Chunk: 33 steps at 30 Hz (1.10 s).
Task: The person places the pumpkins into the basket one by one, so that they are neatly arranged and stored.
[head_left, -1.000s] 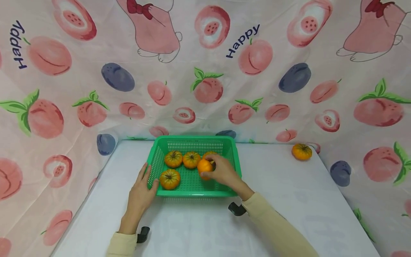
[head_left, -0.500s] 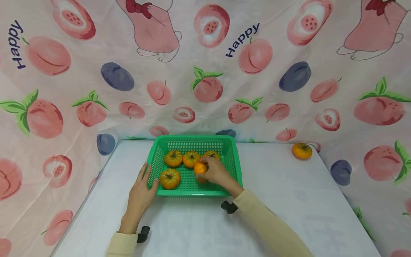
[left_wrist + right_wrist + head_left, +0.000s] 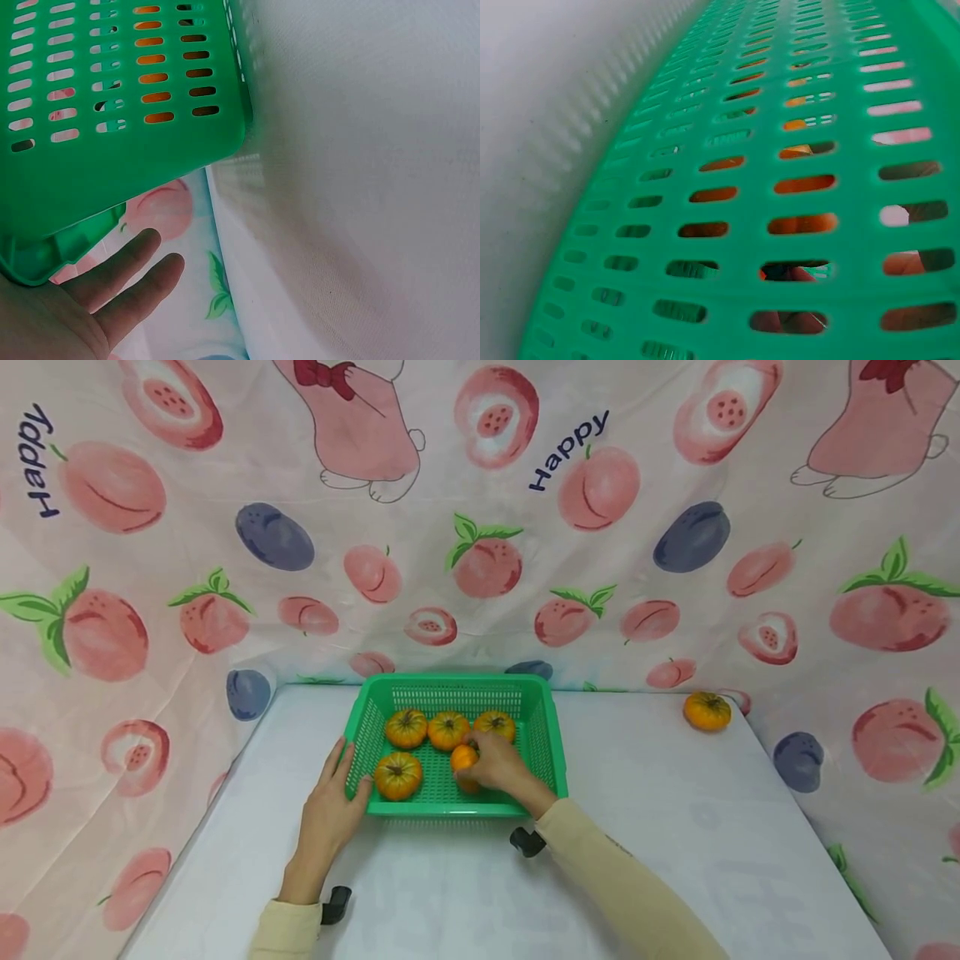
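Note:
In the head view a green plastic basket (image 3: 457, 810) holds several small orange pumpkins. My right hand (image 3: 500, 766) reaches inside and grips one pumpkin (image 3: 464, 758) by its side, above the slatted floor toward the front right. My left hand (image 3: 332, 806) rests at the basket's left rim, thumb on the inner side and fingers outside; in the left wrist view two fingers (image 3: 142, 296) stretch out straight below the rim. Another pumpkin (image 3: 398, 776) sits alone at the front left. The right wrist view looks through the basket's slots (image 3: 727, 289), with the hand partly hidden behind them.
Along the basket's back wall stand three pumpkins, the middle one (image 3: 448, 732) between the others. One more pumpkin (image 3: 707, 712) lies at the far right corner of the white table (image 3: 645, 827). A fruit-print cloth (image 3: 420, 527) hangs behind and at the sides.
My right hand has moved left and slightly toward me with the pumpkin, uncovering the back right pumpkin. The left hand and the basket have stayed in place.

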Each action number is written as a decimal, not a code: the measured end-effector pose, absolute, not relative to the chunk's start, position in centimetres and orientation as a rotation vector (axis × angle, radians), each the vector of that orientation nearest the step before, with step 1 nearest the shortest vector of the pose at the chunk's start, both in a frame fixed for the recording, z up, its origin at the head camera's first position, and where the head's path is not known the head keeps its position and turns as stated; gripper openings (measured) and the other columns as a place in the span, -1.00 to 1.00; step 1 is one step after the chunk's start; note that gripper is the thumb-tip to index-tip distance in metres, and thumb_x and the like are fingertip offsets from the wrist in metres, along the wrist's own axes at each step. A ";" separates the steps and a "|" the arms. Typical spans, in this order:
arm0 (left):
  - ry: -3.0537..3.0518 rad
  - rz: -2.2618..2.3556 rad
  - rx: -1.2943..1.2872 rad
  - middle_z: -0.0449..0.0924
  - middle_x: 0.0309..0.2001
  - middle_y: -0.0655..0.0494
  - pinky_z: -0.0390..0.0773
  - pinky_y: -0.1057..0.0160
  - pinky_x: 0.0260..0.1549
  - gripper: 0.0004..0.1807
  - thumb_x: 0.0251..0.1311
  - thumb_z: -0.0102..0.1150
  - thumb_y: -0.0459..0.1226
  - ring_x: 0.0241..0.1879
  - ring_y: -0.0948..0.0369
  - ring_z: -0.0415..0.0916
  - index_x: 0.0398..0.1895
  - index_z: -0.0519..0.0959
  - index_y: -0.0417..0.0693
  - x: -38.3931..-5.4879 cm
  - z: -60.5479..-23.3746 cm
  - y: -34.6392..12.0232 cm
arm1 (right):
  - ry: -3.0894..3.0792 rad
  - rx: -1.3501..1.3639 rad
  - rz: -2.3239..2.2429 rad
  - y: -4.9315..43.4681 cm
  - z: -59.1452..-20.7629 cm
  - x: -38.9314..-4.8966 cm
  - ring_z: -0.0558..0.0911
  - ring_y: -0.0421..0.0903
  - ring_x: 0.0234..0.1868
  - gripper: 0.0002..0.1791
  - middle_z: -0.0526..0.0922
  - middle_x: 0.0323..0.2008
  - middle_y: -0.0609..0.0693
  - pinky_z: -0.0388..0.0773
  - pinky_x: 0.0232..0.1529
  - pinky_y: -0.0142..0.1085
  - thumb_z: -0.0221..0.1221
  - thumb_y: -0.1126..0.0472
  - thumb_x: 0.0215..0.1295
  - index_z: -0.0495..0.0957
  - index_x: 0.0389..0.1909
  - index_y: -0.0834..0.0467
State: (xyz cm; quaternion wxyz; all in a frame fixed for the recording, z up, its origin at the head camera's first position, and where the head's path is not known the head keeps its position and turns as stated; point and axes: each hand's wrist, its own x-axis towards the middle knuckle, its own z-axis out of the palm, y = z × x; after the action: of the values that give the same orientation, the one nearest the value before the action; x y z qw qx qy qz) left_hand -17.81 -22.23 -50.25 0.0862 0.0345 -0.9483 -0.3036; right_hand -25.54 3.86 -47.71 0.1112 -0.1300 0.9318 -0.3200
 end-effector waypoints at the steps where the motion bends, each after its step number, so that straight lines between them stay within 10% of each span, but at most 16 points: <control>1: -2.827 -0.903 0.104 -0.10 0.60 0.04 0.45 -0.28 0.10 -0.28 0.40 -0.02 -0.10 0.35 -0.26 0.29 0.56 0.05 -0.06 -17.8 -50.2 -22.3 | 2.735 -0.379 -0.937 3.8 -47.8 -25.6 0.57 0.09 0.15 -0.31 0.57 0.17 0.15 0.51 0.17 -0.03 0.46 0.04 0.05 0.50 0.22 0.16; 33: -2.806 -0.916 0.101 -0.07 0.59 0.04 0.44 -0.28 0.13 -0.27 0.38 0.02 -0.11 0.36 -0.25 0.27 0.55 0.09 -0.08 -17.5 -50.0 -22.1 | 2.624 -0.423 -0.880 3.3 -48.7 -25.3 0.40 0.15 0.37 0.01 0.41 0.35 0.18 0.38 0.34 0.03 0.54 0.02 -0.07 0.27 0.42 0.12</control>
State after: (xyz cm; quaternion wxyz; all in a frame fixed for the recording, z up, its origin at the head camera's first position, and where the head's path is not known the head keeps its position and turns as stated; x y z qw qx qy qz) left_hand -17.48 -22.12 -50.03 0.0938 0.0340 -0.9458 -0.3089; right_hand -25.33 3.30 -48.68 0.1698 -0.1490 0.9236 -0.3097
